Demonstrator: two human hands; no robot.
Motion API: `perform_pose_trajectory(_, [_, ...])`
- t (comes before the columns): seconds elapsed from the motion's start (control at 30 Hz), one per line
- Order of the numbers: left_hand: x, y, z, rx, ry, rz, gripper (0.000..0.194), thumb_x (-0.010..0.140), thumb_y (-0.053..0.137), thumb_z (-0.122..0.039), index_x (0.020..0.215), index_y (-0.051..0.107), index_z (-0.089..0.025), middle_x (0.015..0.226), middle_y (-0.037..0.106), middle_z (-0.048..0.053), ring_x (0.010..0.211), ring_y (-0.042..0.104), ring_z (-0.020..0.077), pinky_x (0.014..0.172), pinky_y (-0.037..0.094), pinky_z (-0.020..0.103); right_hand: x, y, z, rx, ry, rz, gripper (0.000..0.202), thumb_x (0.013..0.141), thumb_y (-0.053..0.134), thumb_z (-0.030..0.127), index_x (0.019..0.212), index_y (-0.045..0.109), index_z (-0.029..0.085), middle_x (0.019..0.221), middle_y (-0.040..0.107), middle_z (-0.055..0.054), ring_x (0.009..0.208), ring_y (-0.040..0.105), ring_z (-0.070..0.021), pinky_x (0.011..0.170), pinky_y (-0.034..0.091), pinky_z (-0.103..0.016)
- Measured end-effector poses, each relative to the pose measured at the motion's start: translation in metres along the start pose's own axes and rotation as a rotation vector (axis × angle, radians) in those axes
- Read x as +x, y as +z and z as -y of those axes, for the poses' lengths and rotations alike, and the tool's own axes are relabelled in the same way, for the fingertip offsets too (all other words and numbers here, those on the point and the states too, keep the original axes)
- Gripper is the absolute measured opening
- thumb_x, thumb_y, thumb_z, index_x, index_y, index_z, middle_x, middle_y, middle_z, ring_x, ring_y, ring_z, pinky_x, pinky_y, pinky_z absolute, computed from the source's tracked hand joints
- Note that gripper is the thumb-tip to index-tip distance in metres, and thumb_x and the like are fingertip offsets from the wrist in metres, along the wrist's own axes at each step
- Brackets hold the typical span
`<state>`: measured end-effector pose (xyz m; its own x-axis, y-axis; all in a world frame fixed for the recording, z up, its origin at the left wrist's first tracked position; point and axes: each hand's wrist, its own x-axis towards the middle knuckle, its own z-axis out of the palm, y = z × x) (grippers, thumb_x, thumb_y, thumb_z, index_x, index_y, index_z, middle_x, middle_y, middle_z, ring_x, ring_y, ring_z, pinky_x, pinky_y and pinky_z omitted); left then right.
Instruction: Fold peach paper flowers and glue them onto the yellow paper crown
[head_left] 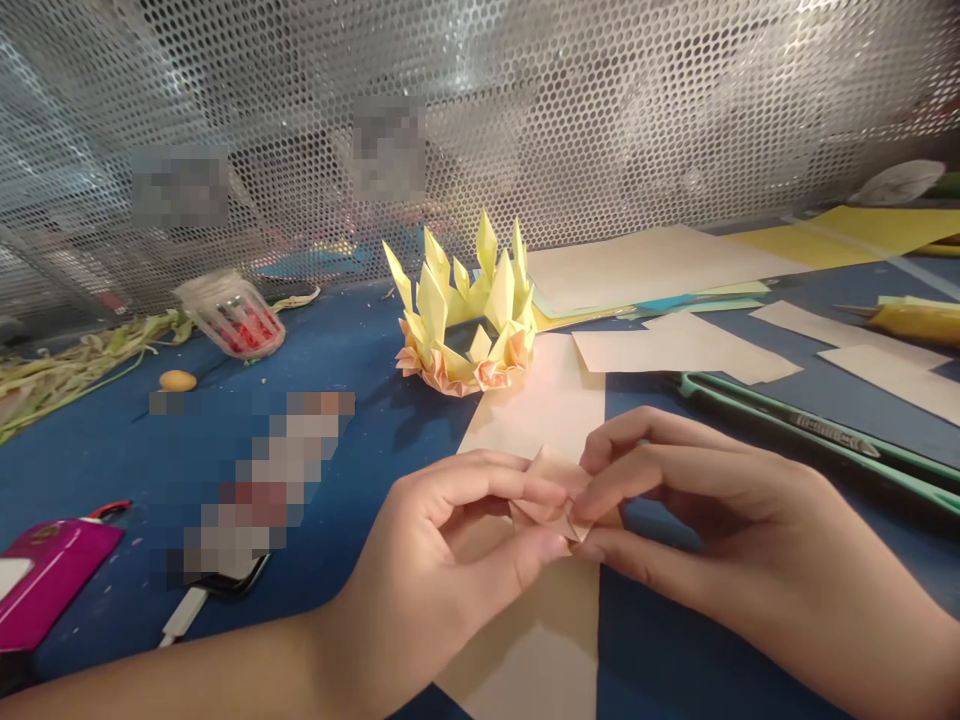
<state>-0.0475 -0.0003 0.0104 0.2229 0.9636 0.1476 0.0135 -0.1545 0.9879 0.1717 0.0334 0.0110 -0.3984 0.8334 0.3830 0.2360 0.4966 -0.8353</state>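
Small folded paper (555,465) held above pale paper strip (536,640), in front of paper crown (501,300). Paper pinched at thumb and fingertips by left hand (442,540) and right hand (720,510), fingers curled. Folding step apparently underway; edge alignment, light creasing likely required next.

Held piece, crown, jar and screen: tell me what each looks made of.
Piece: thin matte paper, by its flat facets and crisp edges.
Crown: apparently matte paper, by its sharply folded points.
Jar: clear and shiny, with red contents showing through; plastic or glass, I can't tell.
Screen: probably metal, by its grey sheen and regular holes.
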Motion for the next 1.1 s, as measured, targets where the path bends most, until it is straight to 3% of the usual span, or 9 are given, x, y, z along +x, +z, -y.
perform_pose_trajectory(0.13, [-0.001,0.000,-0.003,0.068,0.012,0.008,0.017,0.084,0.091,-0.015,0.091,0.088,-0.030,0.100,0.087,-0.004,0.098,0.080,0.0144,0.094,0.061,0.022,0.001,0.002,0.004,0.060,0.028,0.025,0.010,0.084,0.089,0.037,0.077,0.083,0.032,0.085,0.074,0.000,0.079,0.076,-0.0135,0.071,0.063,-0.017])
perform_pose_trajectory(0.27, [0.000,0.003,-0.005,0.037,-0.010,-0.017,0.016,0.084,0.091,-0.016,0.088,0.089,-0.032,0.104,0.088,-0.003,0.100,0.081,0.0177,0.095,0.063,0.025,0.000,0.003,0.005,0.031,0.077,0.063,0.026,0.090,0.083,0.055,0.078,0.085,0.032,0.084,0.078,-0.004,0.095,0.079,-0.0199,0.074,0.065,-0.020])
perform_pose_trajectory(0.47, [0.000,0.004,-0.004,0.041,-0.015,-0.023,0.013,0.087,0.087,-0.017,0.090,0.089,-0.030,0.102,0.088,-0.001,0.099,0.083,0.0193,0.094,0.065,0.027,-0.003,0.004,0.005,0.148,0.171,0.160,0.023,0.093,0.082,0.043,0.081,0.075,0.026,0.087,0.079,-0.001,0.078,0.075,-0.0153,0.070,0.063,-0.023])
perform_pose_trajectory(0.6, [-0.001,0.003,-0.005,0.055,-0.005,0.010,0.021,0.089,0.079,-0.009,0.088,0.089,-0.027,0.100,0.088,-0.001,0.095,0.084,0.0175,0.091,0.065,0.024,-0.007,0.006,0.003,0.182,0.326,0.135,0.038,0.084,0.088,0.053,0.083,0.063,0.025,0.076,0.072,0.001,0.070,0.071,-0.0174,0.061,0.061,-0.025])
perform_pose_trajectory(0.83, [0.000,0.002,-0.005,0.144,-0.027,0.044,0.027,0.083,0.071,-0.001,0.083,0.087,-0.023,0.090,0.087,-0.001,0.085,0.080,0.0152,0.082,0.062,0.021,-0.005,0.007,-0.003,0.107,0.286,0.081,0.051,0.081,0.084,0.071,0.092,0.071,0.023,0.074,0.068,-0.001,0.069,0.069,-0.0189,0.060,0.060,-0.029])
perform_pose_trajectory(0.97, [0.002,0.002,-0.004,0.172,0.013,0.067,0.019,0.082,0.079,-0.008,0.093,0.086,-0.022,0.099,0.086,0.001,0.092,0.079,0.0170,0.087,0.061,0.024,-0.001,0.004,-0.001,0.159,0.302,0.128,0.052,0.084,0.081,0.072,0.094,0.072,0.021,0.073,0.068,-0.001,0.067,0.067,-0.0177,0.059,0.059,-0.028])
perform_pose_trajectory(1.1, [0.003,0.003,-0.002,0.192,-0.029,0.071,0.025,0.080,0.084,-0.008,0.099,0.084,-0.024,0.105,0.085,0.001,0.098,0.078,0.0195,0.090,0.059,0.027,0.005,0.002,0.003,0.362,0.367,0.242,0.046,0.092,0.076,0.066,0.090,0.069,0.020,0.071,0.066,0.000,0.062,0.065,-0.0140,0.056,0.056,-0.025])
